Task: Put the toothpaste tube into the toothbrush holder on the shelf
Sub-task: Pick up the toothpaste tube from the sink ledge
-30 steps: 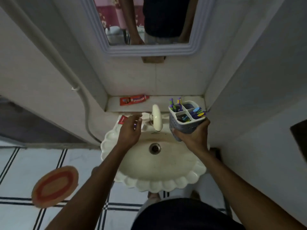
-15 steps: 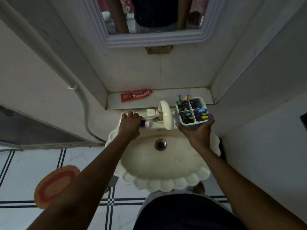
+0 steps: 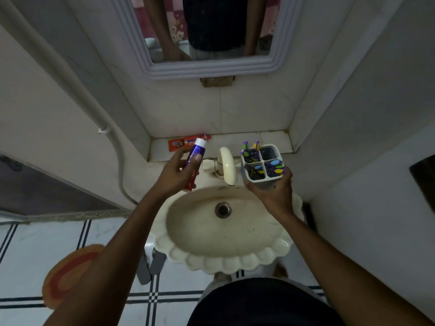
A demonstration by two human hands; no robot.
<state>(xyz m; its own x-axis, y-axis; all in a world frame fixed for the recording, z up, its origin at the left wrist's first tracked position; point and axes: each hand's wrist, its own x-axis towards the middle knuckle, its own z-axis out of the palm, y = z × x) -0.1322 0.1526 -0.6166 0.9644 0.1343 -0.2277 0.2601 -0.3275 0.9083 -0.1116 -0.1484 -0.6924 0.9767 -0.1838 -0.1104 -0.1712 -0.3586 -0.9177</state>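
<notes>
Gripping one toothpaste tube (image 3: pixel 194 161), left hand (image 3: pixel 175 174); right hand (image 3: pixel 274 192) clasps one holder (image 3: pixel 262 164) (four compartments).

Toothpaste tube (image 3: pixel 194 161) mid-body under left hand (image 3: pixel 174 171) (label unreadable).

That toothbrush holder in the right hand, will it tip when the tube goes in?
Likely somewhat. The toothbrush holder is taller than wide and the right hand grips only its base. Brushes crowd three compartments, so it is probably top-heavy. The toothpaste tube in the left hand looks soft; the empty back-right compartment suits it.
</notes>
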